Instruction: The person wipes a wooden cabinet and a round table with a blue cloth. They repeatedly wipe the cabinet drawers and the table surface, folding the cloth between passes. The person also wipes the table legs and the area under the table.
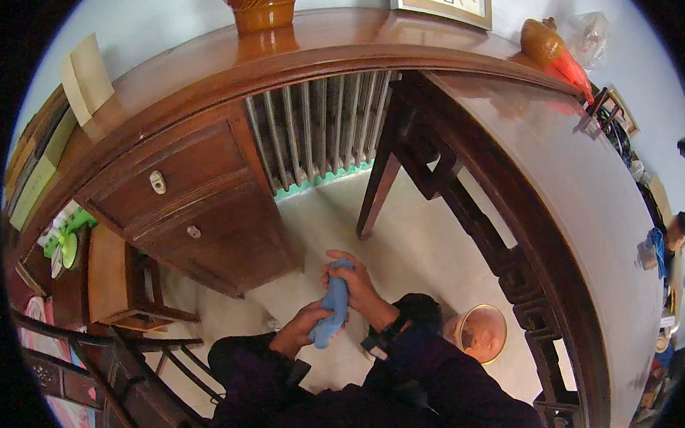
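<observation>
Dark sleeves [431, 365] reach toward a blue cloth [335, 297].
Left fingers [316, 314] grasp its nearer half, right fingers [347, 273] its farther; a pinkish bin [479, 335] stands to their right.

Ahead of you, a wooden surface [344, 39] carries a brown pot [263, 10] and a clock [444, 4]; below it you see a radiator [321, 128] beside a cabinet [206, 200]. To your right stands a round bin [481, 333].

Floor [328, 222] lane ahead, furniture either side.
Beyond the fingers [336, 253], there is room toward the radiator [317, 128], between the drawer cabinet [206, 200] and a table leg [377, 198]; the round bin [483, 349] and table [575, 183] hinder the right, a wooden chair [125, 365] the left.
</observation>
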Demonstrator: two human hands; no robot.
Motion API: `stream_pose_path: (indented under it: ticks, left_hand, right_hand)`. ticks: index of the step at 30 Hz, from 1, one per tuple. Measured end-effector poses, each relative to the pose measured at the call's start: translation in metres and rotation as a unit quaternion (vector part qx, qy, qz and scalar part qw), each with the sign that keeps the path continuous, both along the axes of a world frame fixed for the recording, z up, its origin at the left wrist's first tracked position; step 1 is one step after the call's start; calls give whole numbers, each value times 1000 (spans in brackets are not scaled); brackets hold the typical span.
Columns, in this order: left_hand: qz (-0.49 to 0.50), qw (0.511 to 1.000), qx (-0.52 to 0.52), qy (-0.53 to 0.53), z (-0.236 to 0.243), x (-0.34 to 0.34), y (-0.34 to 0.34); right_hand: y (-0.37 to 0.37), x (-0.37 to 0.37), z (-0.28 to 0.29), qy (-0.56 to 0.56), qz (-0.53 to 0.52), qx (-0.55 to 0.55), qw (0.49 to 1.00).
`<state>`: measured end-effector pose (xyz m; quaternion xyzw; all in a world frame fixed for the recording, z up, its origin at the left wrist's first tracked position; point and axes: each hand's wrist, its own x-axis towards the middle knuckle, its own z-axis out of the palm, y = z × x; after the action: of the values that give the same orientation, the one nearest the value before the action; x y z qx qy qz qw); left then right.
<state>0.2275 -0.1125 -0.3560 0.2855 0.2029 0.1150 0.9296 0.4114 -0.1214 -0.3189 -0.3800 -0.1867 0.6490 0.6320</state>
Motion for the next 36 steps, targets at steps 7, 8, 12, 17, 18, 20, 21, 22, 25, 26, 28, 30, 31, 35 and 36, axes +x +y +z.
stream_pose_path:
  ticks: [7,8,12,17,18,20,21,22,25,26,28,30,31,35,36]
  left_hand:
    - [18,1000,21,4,-8,-7,8]
    - [30,999,24,15,-9,-9,9]
    - [65,997,26,17,-9,-18,17]
    - [64,997,10,-50,7,-22,17]
    - [76,996,8,-53,10,-21,16]
    - [75,994,-4,-80,16,-19,14]
    - [76,993,-12,-86,19,-19,13]
    - [75,993,-15,-86,20,-19,13]
    - [72,995,-18,-65,18,-20,13]
    - [69,996,-7,-61,15,-19,12]
    - [55,996,-7,-69,8,-17,10]
    - [31,994,-25,-104,2,-13,9]
    - [40,997,-3,-60,0,-11,7]
    - [62,997,14,35,-4,-7,3]
    - [53,998,1,26,-5,-7,3]
  right_hand:
    - [2,-7,1,39,-14,3,999]
    - [1,-11,-1,38,0,9,999]
    - [-1,-16,-7,38,142,-4,989]
    - [-5,-14,-5,59,214,61,973]
    - [-6,-14,-4,58,222,72,971]
    - [-7,-13,-2,56,237,89,966]
    - [-7,-13,-1,57,245,101,963]
    - [-7,-13,-1,48,243,92,965]
    - [-7,-14,-5,23,237,64,969]
    - [-7,-14,-7,9,233,47,971]
    - [-7,-18,-11,-19,204,11,979]
    - [-7,-20,-14,-53,153,-20,987]
    - [-6,-20,-15,-83,135,-24,987]
    - [-5,-19,-13,-138,79,-36,987]
    - [-5,-19,-12,-137,65,-40,988]
